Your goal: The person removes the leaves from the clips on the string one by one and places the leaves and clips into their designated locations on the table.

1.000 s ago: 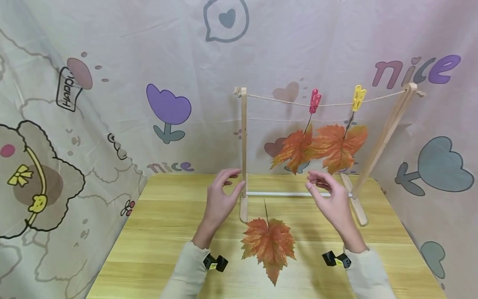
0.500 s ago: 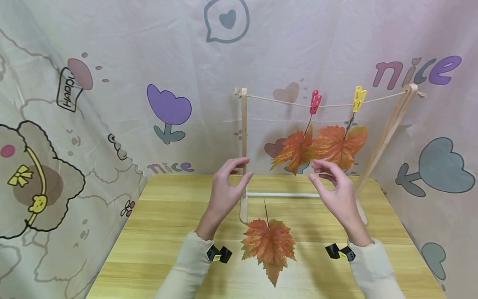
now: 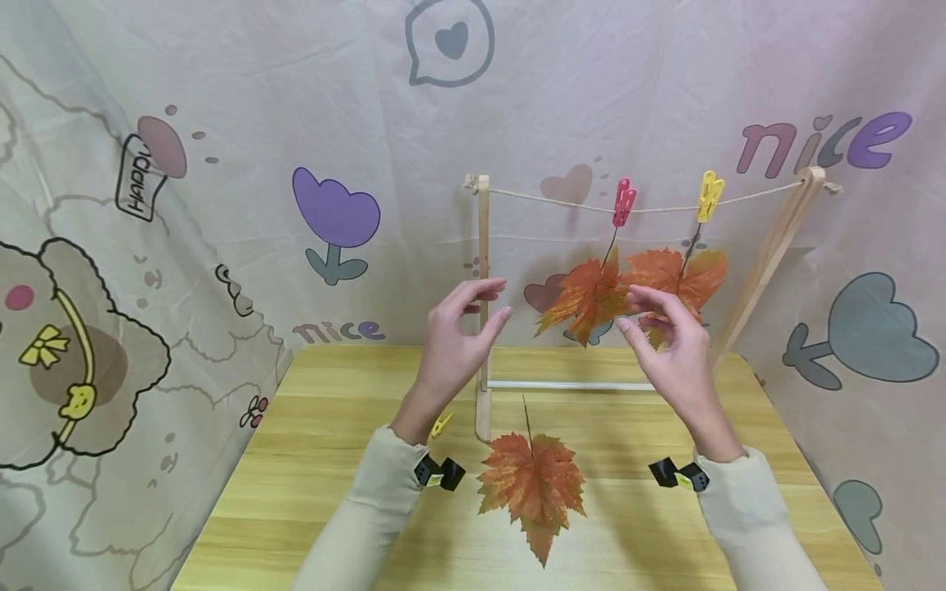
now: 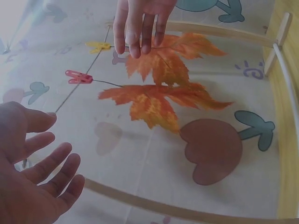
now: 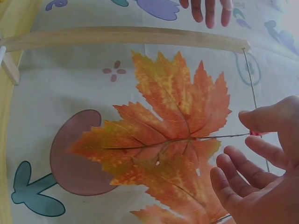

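Two orange artificial maple leaves hang by their stems from a string: one leaf (image 3: 587,300) from a red clothespin (image 3: 623,203), the other leaf (image 3: 702,275) from a yellow clothespin (image 3: 710,197). A third leaf (image 3: 534,480) lies on the table, stem pointing away. My left hand (image 3: 461,345) is raised near the rack's left post, fingers loosely bent and holding nothing. My right hand (image 3: 676,353) hovers in front of the hanging leaves, thumb and fingers apart with nothing between them; it hides part of the right leaf.
The wooden rack (image 3: 484,246) stands at the back of the table (image 3: 296,492), its string (image 3: 550,198) tied between two posts and a white rod (image 3: 569,385) low down. Another yellow clothespin (image 3: 441,425) lies by my left wrist. A printed curtain (image 3: 244,123) surrounds the table.
Both hands have risen away from the table, shifting slightly right. The yellow clothespin on the table has come into sight beside my left wrist. The leaves have stayed in place.
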`<state>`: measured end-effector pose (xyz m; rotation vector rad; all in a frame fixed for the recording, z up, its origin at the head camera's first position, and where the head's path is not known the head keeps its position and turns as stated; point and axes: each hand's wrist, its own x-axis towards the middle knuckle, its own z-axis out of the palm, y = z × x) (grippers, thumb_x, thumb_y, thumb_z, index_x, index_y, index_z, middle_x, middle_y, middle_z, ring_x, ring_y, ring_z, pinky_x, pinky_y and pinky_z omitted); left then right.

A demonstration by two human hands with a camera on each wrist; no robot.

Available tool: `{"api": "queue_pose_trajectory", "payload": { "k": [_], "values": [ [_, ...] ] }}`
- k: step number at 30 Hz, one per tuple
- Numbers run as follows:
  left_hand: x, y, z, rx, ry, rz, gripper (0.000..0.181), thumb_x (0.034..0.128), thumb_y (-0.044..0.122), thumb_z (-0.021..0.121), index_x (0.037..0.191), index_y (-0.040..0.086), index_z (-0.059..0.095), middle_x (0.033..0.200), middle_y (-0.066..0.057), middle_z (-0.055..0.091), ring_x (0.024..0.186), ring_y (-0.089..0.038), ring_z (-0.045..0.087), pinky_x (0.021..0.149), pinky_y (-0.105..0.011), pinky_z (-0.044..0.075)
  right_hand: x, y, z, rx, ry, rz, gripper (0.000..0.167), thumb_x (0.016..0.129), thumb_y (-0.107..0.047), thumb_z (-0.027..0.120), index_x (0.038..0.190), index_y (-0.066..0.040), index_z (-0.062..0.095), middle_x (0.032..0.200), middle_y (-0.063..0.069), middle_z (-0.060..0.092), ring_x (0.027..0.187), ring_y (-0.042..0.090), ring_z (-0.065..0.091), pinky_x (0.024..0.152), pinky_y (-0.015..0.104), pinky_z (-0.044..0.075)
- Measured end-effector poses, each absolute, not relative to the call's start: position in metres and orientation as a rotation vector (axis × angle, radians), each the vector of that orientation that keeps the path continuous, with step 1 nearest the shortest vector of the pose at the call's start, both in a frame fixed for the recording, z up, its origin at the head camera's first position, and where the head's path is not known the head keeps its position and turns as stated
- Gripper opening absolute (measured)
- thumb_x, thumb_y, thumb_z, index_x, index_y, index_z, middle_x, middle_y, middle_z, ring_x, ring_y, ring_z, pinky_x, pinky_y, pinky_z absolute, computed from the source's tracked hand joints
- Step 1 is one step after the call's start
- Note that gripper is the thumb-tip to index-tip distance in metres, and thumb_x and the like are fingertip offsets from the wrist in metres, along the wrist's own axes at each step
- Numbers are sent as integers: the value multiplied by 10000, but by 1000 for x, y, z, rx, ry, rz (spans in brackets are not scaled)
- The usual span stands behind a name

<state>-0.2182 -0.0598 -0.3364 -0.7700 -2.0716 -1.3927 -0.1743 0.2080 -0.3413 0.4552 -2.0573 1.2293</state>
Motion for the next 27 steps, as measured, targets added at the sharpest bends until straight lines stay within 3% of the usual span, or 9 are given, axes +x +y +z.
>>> {"api": "queue_pose_trajectory", "payload": {
  "k": [13,20,24,27],
  "values": [
    [-230,-32,-303,-849,-2067,-1406,340,955,163,750,1281,83,694,1224,-30,701,1116,-153,638,931,-347,536,-192,210,-321,428,-2066,1238,393,911,103,703,1290,108,596,1220,241,650,1070,6,589,946,204,521],
    [-237,-18,-280,-899,-2027,-1368,340,950,136,747,1278,62,695,1227,-51,701,1124,-138,633,930,-280,520,-206,210,-313,394,-2068,1244,385,946,42,691,1316,82,593,1256,246,640,1109,297,631,995,242,513],
    [-241,-8,-271,-922,-2022,-1359,346,944,115,750,1279,53,690,1242,-57,693,1141,-134,625,935,-276,528,-218,213,-315,352,-2101,1251,393,955,10,699,1331,52,594,1277,163,646,1127,190,614,1008,289,520],
    [-244,-1,-266,-941,-2019,-1371,352,943,114,751,1284,56,688,1256,-66,688,1152,-127,619,930,-279,539,-231,218,-323,335,-2105,1263,403,961,-35,711,1347,9,602,1297,118,647,1154,228,617,1019,299,515]
  ]
}}
